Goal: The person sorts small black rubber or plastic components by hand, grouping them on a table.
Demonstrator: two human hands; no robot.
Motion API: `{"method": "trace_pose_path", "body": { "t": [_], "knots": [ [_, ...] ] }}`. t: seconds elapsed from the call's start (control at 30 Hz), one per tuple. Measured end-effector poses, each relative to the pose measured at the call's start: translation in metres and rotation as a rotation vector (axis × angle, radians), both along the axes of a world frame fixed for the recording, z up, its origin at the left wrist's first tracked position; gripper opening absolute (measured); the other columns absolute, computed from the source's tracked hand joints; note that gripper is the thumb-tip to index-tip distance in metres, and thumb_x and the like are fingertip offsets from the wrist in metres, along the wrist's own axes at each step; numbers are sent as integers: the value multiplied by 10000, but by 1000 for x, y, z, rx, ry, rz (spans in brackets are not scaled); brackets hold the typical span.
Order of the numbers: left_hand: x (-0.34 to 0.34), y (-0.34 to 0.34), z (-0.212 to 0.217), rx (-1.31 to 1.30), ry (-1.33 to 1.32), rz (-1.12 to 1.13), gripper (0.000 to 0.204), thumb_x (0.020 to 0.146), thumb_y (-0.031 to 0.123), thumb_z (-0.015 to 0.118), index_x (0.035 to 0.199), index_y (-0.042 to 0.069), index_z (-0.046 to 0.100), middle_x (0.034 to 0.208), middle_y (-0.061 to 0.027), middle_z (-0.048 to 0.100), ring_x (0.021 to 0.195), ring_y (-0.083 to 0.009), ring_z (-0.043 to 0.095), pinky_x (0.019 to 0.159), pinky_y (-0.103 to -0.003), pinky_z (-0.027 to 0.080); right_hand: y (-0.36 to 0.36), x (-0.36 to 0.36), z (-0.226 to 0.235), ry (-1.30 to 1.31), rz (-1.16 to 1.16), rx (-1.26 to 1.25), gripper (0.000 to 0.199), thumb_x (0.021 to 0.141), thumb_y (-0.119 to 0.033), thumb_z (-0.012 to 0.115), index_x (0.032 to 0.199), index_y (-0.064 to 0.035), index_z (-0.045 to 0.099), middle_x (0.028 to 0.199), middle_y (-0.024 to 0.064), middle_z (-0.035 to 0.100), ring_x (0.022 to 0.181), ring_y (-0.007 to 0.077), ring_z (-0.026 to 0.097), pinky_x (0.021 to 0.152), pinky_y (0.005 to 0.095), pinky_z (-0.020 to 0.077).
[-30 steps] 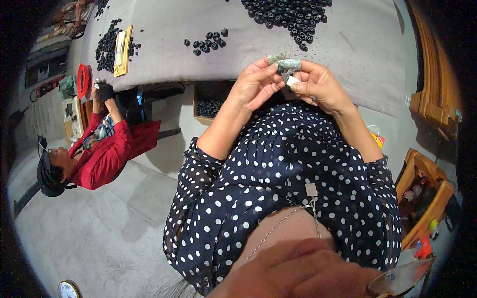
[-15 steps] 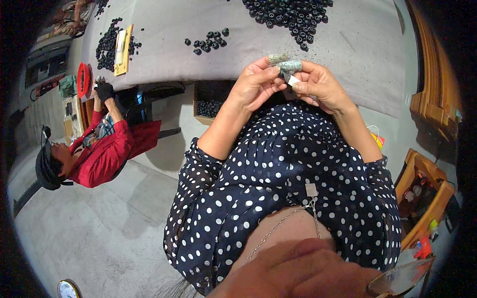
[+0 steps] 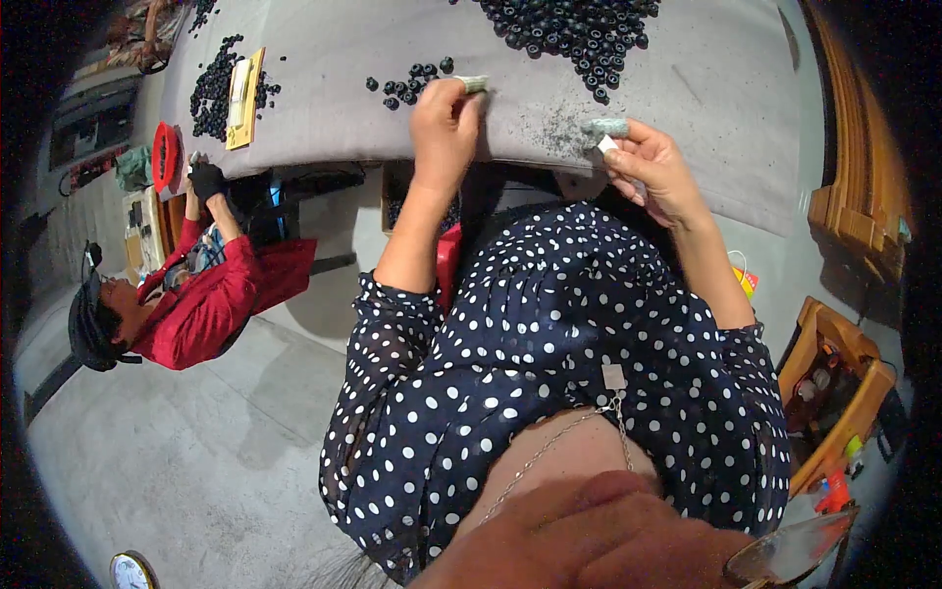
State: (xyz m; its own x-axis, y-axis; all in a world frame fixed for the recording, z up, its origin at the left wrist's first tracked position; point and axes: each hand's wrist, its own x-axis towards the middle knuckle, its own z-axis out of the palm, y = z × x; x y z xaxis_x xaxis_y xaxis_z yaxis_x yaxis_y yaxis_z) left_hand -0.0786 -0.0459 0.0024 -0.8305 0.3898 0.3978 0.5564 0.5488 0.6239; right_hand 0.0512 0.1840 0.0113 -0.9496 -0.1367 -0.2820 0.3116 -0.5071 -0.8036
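On the grey felt-covered tabletop [image 3: 706, 88], the left hand [image 3: 444, 128] pinches a small pale-green cylindrical piece [image 3: 473, 84] beside loose black rings [image 3: 407, 83], while the right hand [image 3: 655, 167], well apart, grips a matching cylinder [image 3: 604, 128] lying crosswise.

Even, fairly bright light over grey table [image 3: 687, 79]; no glare on it. Soft shadow under table edge, darker in gap below. Floor [image 3: 177, 461] evenly lit, faint shadows only. Strong fisheye distortion: table edge bows, wooden crates [image 3: 834, 383] at right lean inward. Black vignette fills corners and left rim. Centre sharp: polka-dot blouse [image 3: 549, 373] crisp. Bottom edge out of focus, close-up blur. Left hand [image 3: 444, 126] and right hand [image 3: 655, 165] well lit, slight softness.
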Motion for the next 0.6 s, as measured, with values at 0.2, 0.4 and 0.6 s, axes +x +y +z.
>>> {"method": "trace_pose_path", "body": {
  "t": [0.2,0.4,0.6],
  "knots": [
    [-4,26,3,-129,320,-49,150,703,30,628,851,52,625,959,-109,590,888,-312,546,727,-396,465,22,11,-4,6,-94,2,292,852,-87,612,1120,12,551,711,11,562,472,14,446,371,131,326],
    [11,90,-1,-105,274,-401,186,740,78,639,925,96,637,899,-79,611,808,-293,598,685,-391,493,25,12,-4,15,-142,-53,216,867,-86,595,1060,5,554,698,4,545,485,28,451,380,136,331],
    [0,104,-4,-353,116,-482,168,744,176,671,879,81,640,871,-103,606,794,-299,605,668,-398,501,26,13,-10,12,-154,-60,194,870,-91,595,1036,1,556,696,3,545,488,34,455,382,141,332]
  ]
}}
